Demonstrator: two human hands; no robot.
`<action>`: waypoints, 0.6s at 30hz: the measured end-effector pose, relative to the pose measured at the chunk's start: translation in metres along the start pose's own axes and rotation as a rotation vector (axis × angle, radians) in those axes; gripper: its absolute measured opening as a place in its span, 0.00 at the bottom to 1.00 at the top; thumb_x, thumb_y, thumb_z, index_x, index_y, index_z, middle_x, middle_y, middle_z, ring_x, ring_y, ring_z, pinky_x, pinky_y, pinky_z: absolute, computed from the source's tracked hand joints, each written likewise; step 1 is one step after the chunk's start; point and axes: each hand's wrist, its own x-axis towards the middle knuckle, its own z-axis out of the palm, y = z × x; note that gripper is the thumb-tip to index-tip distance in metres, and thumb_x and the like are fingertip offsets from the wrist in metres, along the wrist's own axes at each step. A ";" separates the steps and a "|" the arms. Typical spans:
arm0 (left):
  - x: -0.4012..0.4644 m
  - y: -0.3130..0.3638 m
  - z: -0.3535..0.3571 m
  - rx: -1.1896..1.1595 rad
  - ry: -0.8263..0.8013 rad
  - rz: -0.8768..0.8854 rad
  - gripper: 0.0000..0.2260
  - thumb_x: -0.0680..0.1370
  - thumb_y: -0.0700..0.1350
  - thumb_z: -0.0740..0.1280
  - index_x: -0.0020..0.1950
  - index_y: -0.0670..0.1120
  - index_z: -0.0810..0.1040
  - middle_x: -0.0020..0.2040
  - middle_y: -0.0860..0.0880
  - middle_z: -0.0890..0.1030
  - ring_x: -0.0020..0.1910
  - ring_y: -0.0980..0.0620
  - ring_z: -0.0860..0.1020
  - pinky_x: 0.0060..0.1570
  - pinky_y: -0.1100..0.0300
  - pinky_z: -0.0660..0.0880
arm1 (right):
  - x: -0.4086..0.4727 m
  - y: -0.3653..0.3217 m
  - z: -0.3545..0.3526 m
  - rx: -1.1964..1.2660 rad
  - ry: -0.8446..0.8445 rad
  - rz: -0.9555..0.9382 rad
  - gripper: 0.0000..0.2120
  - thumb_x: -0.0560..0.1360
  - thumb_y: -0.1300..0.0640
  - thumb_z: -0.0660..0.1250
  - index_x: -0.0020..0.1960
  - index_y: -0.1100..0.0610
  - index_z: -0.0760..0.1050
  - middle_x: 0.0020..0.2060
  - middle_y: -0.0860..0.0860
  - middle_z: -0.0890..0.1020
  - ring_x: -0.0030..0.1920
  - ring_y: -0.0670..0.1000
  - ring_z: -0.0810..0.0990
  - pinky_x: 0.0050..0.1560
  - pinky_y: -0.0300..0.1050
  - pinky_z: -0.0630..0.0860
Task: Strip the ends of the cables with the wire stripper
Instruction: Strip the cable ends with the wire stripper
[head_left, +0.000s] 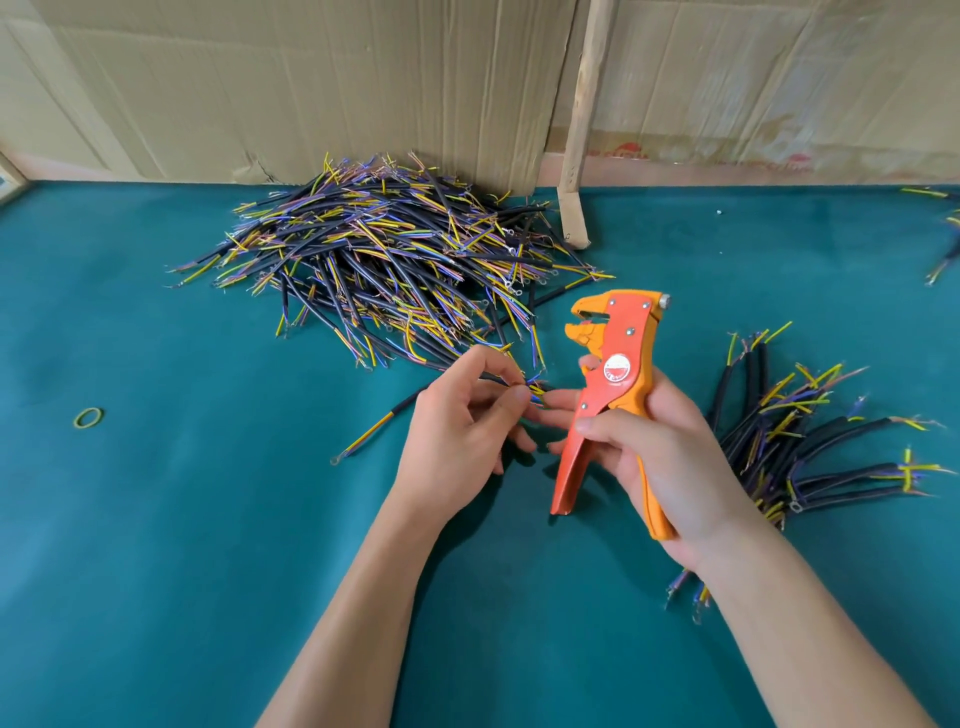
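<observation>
- Two hands are busy near the middle of the tabletop (156, 519): the left hand (460, 421) pinches the coloured cores at one end of a single cable (384, 423) between thumb and forefinger, and the right hand (660, 447) is wrapped round the handles of the wire stripper (608, 379), which stands upright with its head pointing toward the far edge.
- That cable trails from the pinch toward the left edge, its other end lying on the green cloth with what looks like a small ring terminal on it.
- One big heap of cables (384, 260) sits against the far edge by the cardboard (311, 78); a smaller bundle (810, 441) lies toward the right edge, just behind the right wrist.
- To do this step well, I'd say separate one core from the rest, feed only its tip straight into the open mouth of the stripper, keep the left pinch firm close behind the mouth, and squeeze the handles in one even stroke so the strands aren't nicked.
- Some things I can't make out: the fingertips cover the core ends, so whether they are already bare is unclear.
- Right-hand fingers reach toward those cores too; whether they touch them I cannot tell.
- More cables at the right edge are cut off by the frame.
- A yellow rubber band (88, 417) lies apart near the left edge.
</observation>
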 end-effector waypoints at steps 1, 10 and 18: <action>0.000 -0.001 0.000 -0.003 0.003 0.006 0.06 0.80 0.41 0.67 0.47 0.51 0.75 0.37 0.49 0.84 0.34 0.44 0.84 0.22 0.60 0.72 | 0.000 0.001 0.000 0.003 -0.012 0.013 0.28 0.67 0.65 0.68 0.67 0.57 0.73 0.53 0.61 0.86 0.56 0.62 0.86 0.48 0.49 0.82; 0.002 0.000 -0.002 -0.104 0.017 -0.013 0.06 0.81 0.35 0.67 0.47 0.45 0.75 0.46 0.42 0.86 0.40 0.36 0.83 0.32 0.54 0.80 | -0.004 0.005 0.006 0.009 -0.092 0.053 0.25 0.68 0.64 0.69 0.66 0.57 0.74 0.56 0.59 0.86 0.54 0.63 0.86 0.46 0.48 0.82; 0.005 -0.004 -0.004 -0.064 0.110 0.005 0.08 0.79 0.37 0.70 0.45 0.49 0.80 0.39 0.48 0.81 0.34 0.35 0.81 0.25 0.56 0.73 | -0.003 0.000 0.005 0.114 -0.139 0.128 0.26 0.69 0.65 0.68 0.67 0.63 0.72 0.57 0.63 0.85 0.47 0.63 0.86 0.45 0.50 0.83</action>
